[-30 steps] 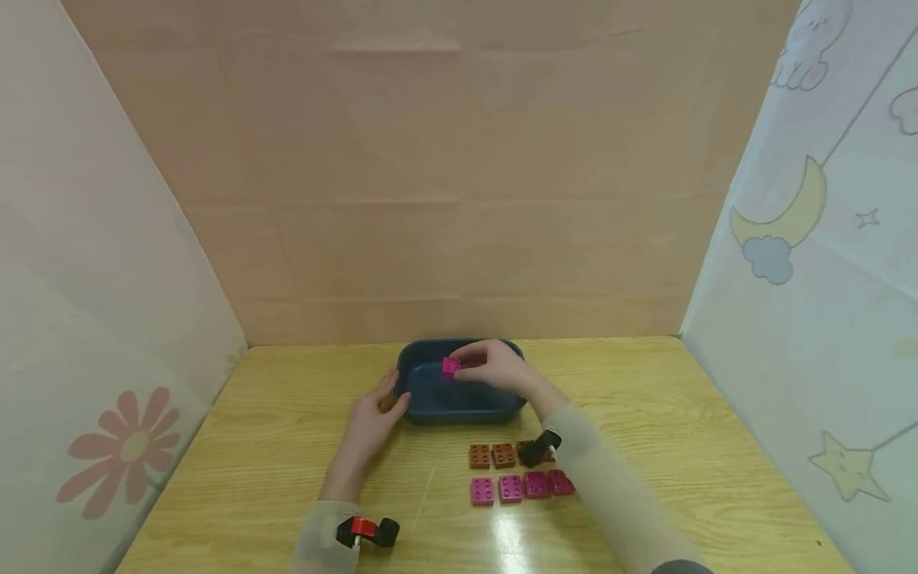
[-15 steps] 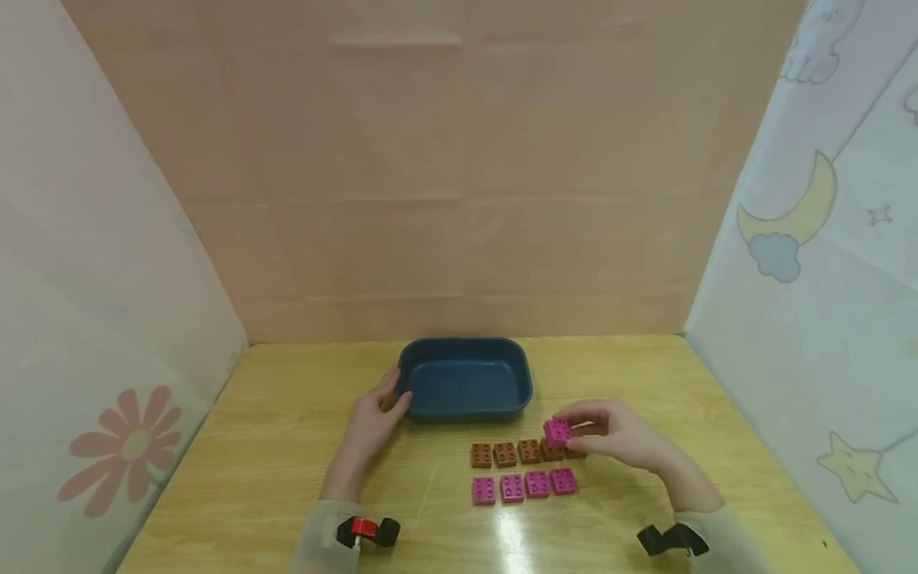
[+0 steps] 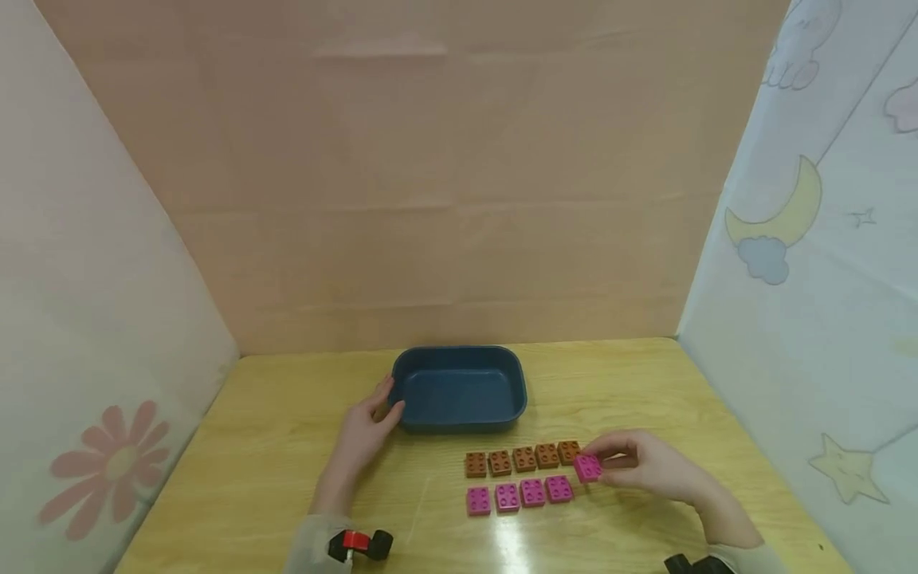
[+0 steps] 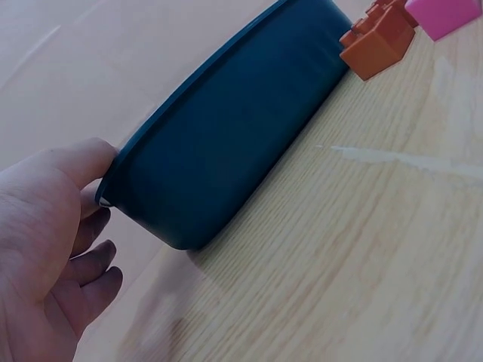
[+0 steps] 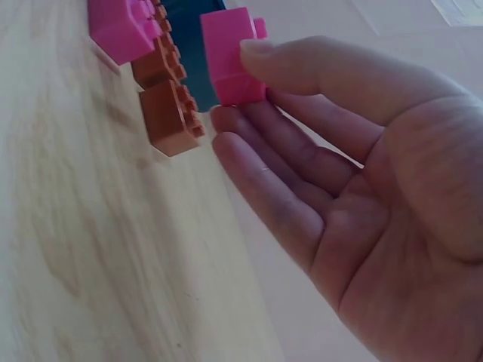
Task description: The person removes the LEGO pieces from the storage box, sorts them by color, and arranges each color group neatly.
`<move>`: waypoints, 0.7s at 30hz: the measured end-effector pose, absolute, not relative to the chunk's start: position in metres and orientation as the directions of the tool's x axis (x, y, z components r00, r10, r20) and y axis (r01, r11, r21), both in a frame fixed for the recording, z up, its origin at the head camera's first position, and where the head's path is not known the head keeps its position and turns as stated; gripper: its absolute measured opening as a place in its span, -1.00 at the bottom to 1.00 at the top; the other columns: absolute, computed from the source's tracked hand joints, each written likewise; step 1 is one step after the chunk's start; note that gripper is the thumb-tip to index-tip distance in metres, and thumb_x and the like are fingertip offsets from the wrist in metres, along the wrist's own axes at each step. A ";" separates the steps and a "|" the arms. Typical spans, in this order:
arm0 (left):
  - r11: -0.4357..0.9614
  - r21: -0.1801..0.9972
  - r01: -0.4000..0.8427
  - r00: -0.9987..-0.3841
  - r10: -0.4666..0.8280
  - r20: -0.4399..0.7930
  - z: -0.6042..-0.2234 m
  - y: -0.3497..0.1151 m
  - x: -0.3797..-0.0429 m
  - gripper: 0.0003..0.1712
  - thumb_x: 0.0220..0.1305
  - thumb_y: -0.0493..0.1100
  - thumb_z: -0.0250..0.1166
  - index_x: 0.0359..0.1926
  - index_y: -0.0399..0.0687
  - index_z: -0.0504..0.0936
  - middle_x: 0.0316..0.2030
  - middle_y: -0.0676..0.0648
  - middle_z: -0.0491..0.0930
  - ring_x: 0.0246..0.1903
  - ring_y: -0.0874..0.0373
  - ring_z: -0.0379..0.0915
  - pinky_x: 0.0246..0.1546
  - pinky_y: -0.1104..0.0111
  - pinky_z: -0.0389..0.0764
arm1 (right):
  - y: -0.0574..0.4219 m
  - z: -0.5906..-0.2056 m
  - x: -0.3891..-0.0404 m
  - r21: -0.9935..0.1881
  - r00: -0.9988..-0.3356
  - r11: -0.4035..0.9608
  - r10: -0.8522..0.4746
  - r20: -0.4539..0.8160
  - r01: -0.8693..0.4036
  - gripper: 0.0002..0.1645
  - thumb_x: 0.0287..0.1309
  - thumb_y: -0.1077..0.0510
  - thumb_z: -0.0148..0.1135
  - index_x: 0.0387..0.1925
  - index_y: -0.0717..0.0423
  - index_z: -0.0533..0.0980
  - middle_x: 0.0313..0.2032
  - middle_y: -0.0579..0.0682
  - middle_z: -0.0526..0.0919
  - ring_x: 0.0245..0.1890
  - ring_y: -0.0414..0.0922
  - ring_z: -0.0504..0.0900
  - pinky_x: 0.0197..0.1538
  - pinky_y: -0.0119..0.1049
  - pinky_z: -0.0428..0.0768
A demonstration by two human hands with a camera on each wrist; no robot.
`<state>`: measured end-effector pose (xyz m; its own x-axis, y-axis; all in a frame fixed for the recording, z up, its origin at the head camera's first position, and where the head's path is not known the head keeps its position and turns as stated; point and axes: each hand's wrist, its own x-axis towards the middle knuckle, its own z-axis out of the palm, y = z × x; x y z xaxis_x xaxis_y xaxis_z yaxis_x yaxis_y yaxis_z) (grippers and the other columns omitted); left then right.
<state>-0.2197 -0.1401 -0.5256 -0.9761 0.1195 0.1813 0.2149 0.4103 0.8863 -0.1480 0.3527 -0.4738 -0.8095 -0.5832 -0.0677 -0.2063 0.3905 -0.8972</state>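
Note:
A dark blue tub (image 3: 459, 424) stands at the back of the table. My left hand (image 3: 361, 432) holds its left end; in the left wrist view the thumb and a finger (image 4: 92, 197) meet at the rim (image 4: 162, 102), other fingers curled below. My right hand (image 3: 649, 466) pinches a pink toy building brick (image 3: 587, 468) between thumb and fingertips, studs facing up. That brick is at the right end of a row of pink bricks (image 3: 532, 492), close to the last orange-brown brick (image 3: 569, 452) of the row behind. The right wrist view shows the thumb (image 5: 317, 66) against the pinched brick's side.
Several orange-brown bricks (image 3: 500, 462) line up in front of the tub, with the pink row nearer me. The wooden table (image 3: 265, 462) is bounded by a tan back wall (image 3: 459, 239) and patterned side walls (image 3: 810, 335).
My right hand has carried the pink brick from over the tub to the right, then down toward the right end of the rows. The left hand stays at the tub.

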 end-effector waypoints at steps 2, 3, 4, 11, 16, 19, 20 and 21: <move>0.416 0.881 0.224 -0.974 0.125 0.188 -0.524 -0.139 -0.220 -0.27 0.57 -0.08 0.34 0.59 -0.23 0.33 0.60 -0.18 0.23 0.59 -0.06 0.12 0.54 -0.02 0.24 | 0.355 -0.472 -0.148 -0.901 -0.801 0.386 -0.593 -0.077 -0.200 -0.59 0.40 0.26 0.40 0.23 0.22 0.65 0.12 0.19 0.72 0.08 -0.16 0.73 0.06 -0.32 0.74; 0.418 0.880 0.226 -0.974 0.126 0.191 -0.523 -0.139 -0.220 -0.27 0.57 -0.09 0.34 0.58 -0.24 0.33 0.60 -0.18 0.23 0.58 -0.07 0.12 0.54 -0.03 0.24 | 0.356 -0.471 -0.148 -0.904 -0.795 0.380 -0.602 -0.080 -0.197 -0.59 0.40 0.27 0.40 0.23 0.24 0.65 0.12 0.20 0.72 0.07 -0.14 0.74 0.07 -0.32 0.74; 0.420 0.880 0.222 -0.974 0.123 0.188 -0.523 -0.139 -0.219 -0.27 0.56 -0.09 0.35 0.58 -0.24 0.33 0.60 -0.18 0.23 0.58 -0.07 0.12 0.54 -0.03 0.23 | 0.357 -0.471 -0.148 -0.904 -0.787 0.378 -0.611 -0.084 -0.198 -0.59 0.39 0.28 0.40 0.23 0.24 0.65 0.12 0.19 0.73 0.07 -0.13 0.74 0.07 -0.31 0.74; 0.409 0.891 0.194 -0.980 0.117 0.160 -0.521 -0.139 -0.219 -0.28 0.57 -0.11 0.34 0.59 -0.25 0.32 0.61 -0.19 0.22 0.60 -0.07 0.09 0.55 0.00 0.23 | 0.354 -0.473 -0.147 -0.878 -0.790 0.429 -0.604 -0.104 -0.213 -0.60 0.36 0.23 0.45 0.20 0.14 0.69 0.11 0.08 0.75 0.07 -0.12 0.75 0.08 -0.31 0.74; 0.420 0.890 0.179 -0.983 0.121 0.140 -0.522 -0.142 -0.218 -0.27 0.58 -0.11 0.32 0.61 -0.24 0.29 0.62 -0.19 0.18 0.61 -0.08 0.05 0.55 -0.02 0.21 | 0.348 -0.477 -0.145 -0.866 -0.796 0.448 -0.596 -0.105 -0.221 -0.61 0.31 0.24 0.49 0.15 0.18 0.70 0.07 0.08 0.77 0.05 -0.13 0.76 0.09 -0.28 0.75; 0.440 0.881 0.173 -0.984 0.118 0.135 -0.522 -0.142 -0.219 -0.26 0.58 -0.07 0.33 0.61 -0.20 0.31 0.62 -0.14 0.19 0.61 -0.06 0.06 0.57 -0.01 0.20 | 0.347 -0.479 -0.143 -0.858 -0.796 0.465 -0.594 -0.119 -0.218 -0.61 0.29 0.24 0.50 0.13 0.18 0.70 0.07 0.08 0.76 0.04 -0.14 0.76 0.09 -0.25 0.76; 0.441 0.880 0.177 -0.983 0.120 0.138 -0.522 -0.142 -0.219 -0.26 0.58 -0.06 0.33 0.60 -0.20 0.31 0.62 -0.14 0.20 0.61 -0.06 0.07 0.56 -0.01 0.21 | 0.347 -0.479 -0.143 -0.853 -0.798 0.472 -0.590 -0.120 -0.221 -0.60 0.28 0.24 0.51 0.13 0.19 0.70 0.07 0.09 0.76 0.03 -0.13 0.76 0.08 -0.25 0.76; 0.443 0.878 0.183 -0.982 0.122 0.143 -0.522 -0.141 -0.219 -0.26 0.57 -0.06 0.34 0.60 -0.21 0.32 0.61 -0.15 0.21 0.60 -0.06 0.07 0.57 -0.01 0.20 | 0.347 -0.480 -0.143 -0.847 -0.804 0.484 -0.581 -0.124 -0.219 -0.60 0.26 0.24 0.52 0.12 0.18 0.71 0.07 0.08 0.76 0.02 -0.13 0.76 0.08 -0.26 0.76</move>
<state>-0.2194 -0.1406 -0.5224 -0.9822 0.1222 0.1427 0.1826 0.4427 0.8779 -0.1425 0.3469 -0.4798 -0.8044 -0.5810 -0.1244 -0.2187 0.4842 -0.8472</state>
